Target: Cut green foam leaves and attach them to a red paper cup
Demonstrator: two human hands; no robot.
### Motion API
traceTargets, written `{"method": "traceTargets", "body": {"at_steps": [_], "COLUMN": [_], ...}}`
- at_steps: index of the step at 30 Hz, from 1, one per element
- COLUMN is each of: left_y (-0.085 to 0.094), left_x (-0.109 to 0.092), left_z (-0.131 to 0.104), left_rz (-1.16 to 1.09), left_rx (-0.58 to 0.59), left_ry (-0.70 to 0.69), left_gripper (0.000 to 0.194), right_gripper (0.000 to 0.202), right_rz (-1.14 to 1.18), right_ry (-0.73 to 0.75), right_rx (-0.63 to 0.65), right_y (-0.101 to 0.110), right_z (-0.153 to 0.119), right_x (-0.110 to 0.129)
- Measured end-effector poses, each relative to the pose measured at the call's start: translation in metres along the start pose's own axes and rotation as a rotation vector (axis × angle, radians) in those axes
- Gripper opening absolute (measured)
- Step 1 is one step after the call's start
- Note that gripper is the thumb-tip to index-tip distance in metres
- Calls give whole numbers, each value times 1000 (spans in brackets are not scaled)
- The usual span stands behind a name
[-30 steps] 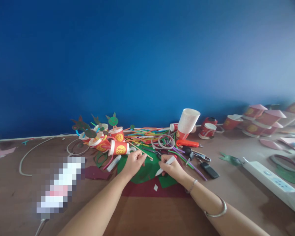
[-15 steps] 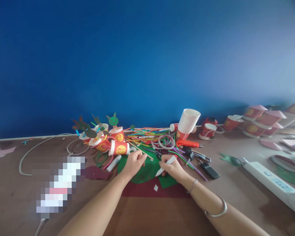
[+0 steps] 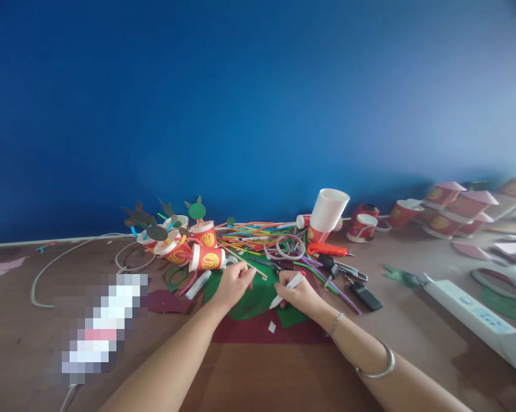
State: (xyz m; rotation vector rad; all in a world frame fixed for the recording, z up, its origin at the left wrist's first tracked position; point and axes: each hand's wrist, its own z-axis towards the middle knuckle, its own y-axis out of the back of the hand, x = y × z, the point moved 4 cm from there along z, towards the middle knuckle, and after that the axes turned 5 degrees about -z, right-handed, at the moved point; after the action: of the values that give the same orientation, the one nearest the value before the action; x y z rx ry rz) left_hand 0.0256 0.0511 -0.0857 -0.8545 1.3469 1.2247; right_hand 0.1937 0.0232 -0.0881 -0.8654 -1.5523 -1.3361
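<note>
My right hand is closed round a white marker with a red end, its tip pointing down-left just above green paper. Curled over the left part of that paper is my left hand, fingers pressed together; what they hold, if anything, is hidden. A thin pale stick lies beside its fingertips. Under the green sheet shows dark red paper, with a small white scrap on it.
Decorated red cups stand and lie at the left, colourful straws behind my hands. Further right are stacked white cups, an orange cutter, keys with a black fob and a white power strip.
The marker and my right hand have shifted very slightly left. My left hand looks the same, and the whole view has moved a little.
</note>
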Motion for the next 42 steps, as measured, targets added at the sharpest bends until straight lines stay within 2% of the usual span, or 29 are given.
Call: {"method": "traceTargets", "body": {"at_steps": [13, 29, 42], "left_y": [0, 0, 0], "left_x": [2, 2, 2], "left_z": [1, 1, 1], "left_rz": [-15, -21, -6], "left_rx": [4, -2, 2], "left_ry": [3, 5, 11], "left_gripper": [36, 37, 36], "right_gripper": [24, 24, 23], "right_rz": [-9, -41, -36], "right_ry": [-11, -1, 7], "right_rx": [-17, -115, -109], "right_y": [-1, 1, 2], "right_z": [1, 3, 2], "right_x": [2, -3, -3]}}
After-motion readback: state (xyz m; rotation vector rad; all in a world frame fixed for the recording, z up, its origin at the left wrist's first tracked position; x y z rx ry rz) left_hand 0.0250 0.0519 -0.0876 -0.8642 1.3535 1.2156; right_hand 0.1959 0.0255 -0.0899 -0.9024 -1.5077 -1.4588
